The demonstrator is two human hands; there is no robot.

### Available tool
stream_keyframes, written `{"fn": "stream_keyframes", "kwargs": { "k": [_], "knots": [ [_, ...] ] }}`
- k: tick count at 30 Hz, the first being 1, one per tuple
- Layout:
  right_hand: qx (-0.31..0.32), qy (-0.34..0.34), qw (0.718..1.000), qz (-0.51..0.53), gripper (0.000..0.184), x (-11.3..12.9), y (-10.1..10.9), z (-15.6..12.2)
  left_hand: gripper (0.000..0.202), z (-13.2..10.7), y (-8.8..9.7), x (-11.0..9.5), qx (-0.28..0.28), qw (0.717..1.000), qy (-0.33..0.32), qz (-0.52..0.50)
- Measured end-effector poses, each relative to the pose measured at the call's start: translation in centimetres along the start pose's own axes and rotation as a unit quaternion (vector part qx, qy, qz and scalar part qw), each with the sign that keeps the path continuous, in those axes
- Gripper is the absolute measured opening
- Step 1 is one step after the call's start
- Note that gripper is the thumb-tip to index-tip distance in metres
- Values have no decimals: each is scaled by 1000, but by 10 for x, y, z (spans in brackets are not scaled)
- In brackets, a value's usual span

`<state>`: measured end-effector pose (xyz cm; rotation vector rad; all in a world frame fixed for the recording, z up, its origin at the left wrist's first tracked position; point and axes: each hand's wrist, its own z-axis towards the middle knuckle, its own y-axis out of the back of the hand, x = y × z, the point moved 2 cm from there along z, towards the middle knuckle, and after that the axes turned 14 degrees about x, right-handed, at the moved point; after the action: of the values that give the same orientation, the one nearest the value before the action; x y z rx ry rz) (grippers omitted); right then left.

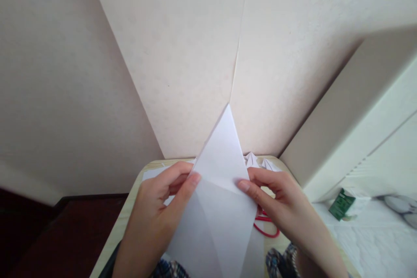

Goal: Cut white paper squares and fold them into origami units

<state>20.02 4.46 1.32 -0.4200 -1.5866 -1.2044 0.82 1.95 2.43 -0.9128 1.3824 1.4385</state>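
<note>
A white sheet of paper (216, 160), folded to a point at its top, stands raised in front of me over the table. My left hand (163, 202) pinches its left edge, thumb on the near face and fingers behind. On the right edge, my right hand (276, 195) pinches at about the same height, its thumb also on the near face. A crease runs down the lower part of the paper. Behind my right hand lies a red-handled tool (269, 228), perhaps scissors, mostly hidden.
Small folded white paper pieces (251, 159) lie at the back right of the pale wooden table (122, 221). More white paper (154, 173) lies at the left. A wall (192, 61) rises behind the table. To the right, a green packet (342, 204) lies by white bedding (368, 247).
</note>
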Motion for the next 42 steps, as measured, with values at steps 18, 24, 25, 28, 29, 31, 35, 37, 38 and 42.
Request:
{"fn": "stream_keyframes", "kwargs": {
  "k": [18,24,25,28,29,31,35,37,38,42],
  "knots": [
    [-96,53,993,42,21,-3,7,-4,16,2,-1,5,31,998,16,-48],
    [-104,40,992,-53,22,-5,12,-2,32,-1,12,14,-140,985,-73,73],
    [-95,37,992,-81,21,-5,11,-1,40,-4,15,13,-189,969,-100,124],
    [-43,30,989,-138,22,-6,4,2,52,-15,17,7,-233,918,-164,277],
    [-26,35,988,-145,22,-5,0,3,56,-16,16,7,-182,912,-166,329],
    [-4,57,987,-147,21,-3,-7,3,52,-17,11,11,-67,896,-174,403],
    [3,84,988,-131,19,1,-15,0,19,-11,6,19,64,894,-140,422],
    [-4,74,989,-125,16,2,-13,-2,18,-10,9,19,63,909,-112,397],
    [-7,65,990,-125,15,3,-11,-3,17,-10,12,18,56,917,-102,381],
    [-4,49,990,-133,18,5,0,-5,13,-13,23,17,53,940,-76,329]
  ]
}}
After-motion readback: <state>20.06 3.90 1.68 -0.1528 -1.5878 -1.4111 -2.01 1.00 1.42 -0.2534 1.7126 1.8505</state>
